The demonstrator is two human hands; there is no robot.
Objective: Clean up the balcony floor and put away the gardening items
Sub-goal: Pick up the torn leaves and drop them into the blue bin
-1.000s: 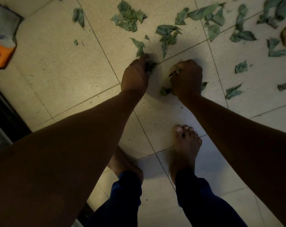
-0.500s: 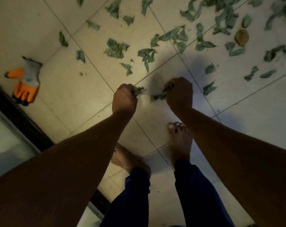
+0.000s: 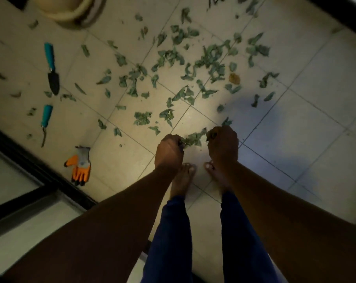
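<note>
Both grips, left hand point(image 3: 169, 153) and right hand point(image 3: 223, 149), clutch leaves point(image 3: 193, 138). Floor point(image 3: 307, 123) mostly littered; trowel point(image 3: 52, 72), glove point(image 3: 80, 166) not yet stowed. Early stage.

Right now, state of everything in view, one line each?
left hand: fingers curled round a bunch of leaves
right hand: also curled on leaves
loose leaves: scattered over the floor
trowel: lying flat
second tool: lying flat
glove: flat on the floor
</note>
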